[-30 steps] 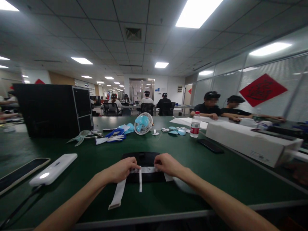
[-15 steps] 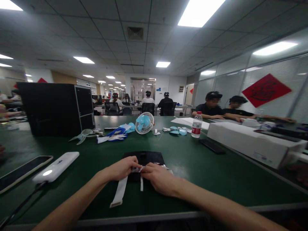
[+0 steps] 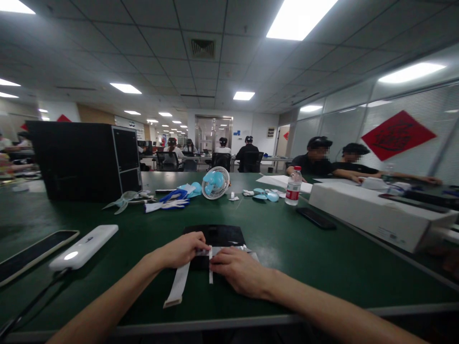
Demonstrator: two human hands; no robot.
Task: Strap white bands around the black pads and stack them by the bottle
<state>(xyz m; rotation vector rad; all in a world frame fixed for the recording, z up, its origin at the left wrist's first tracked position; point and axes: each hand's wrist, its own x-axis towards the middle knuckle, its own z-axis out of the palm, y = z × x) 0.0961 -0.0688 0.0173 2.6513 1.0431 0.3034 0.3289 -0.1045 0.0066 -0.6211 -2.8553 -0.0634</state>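
Observation:
A flat black pad (image 3: 217, 235) lies on the green table (image 3: 304, 248) in front of me. White strips cross its near edge: a wide white strap (image 3: 177, 285) runs toward me on the left and a narrow white strip (image 3: 211, 267) hangs down the middle. My left hand (image 3: 182, 249) is closed in a pinch on the strip's left end at the pad's near edge. My right hand (image 3: 238, 270) lies flat, fingers pressed down on the strip just right of the left hand.
A white power bank (image 3: 84, 246) and a dark phone (image 3: 32, 255) lie at my left. Farther back stand a black computer case (image 3: 86, 160), a small blue fan (image 3: 214, 182), gloves (image 3: 168, 200), a water bottle (image 3: 293, 186), another phone (image 3: 315, 217) and a long white box (image 3: 376, 212). People sit beyond.
My right hand slid left along the strip from the pad's right side until it met my left hand, and it now lies flat. The left hand stayed in place.

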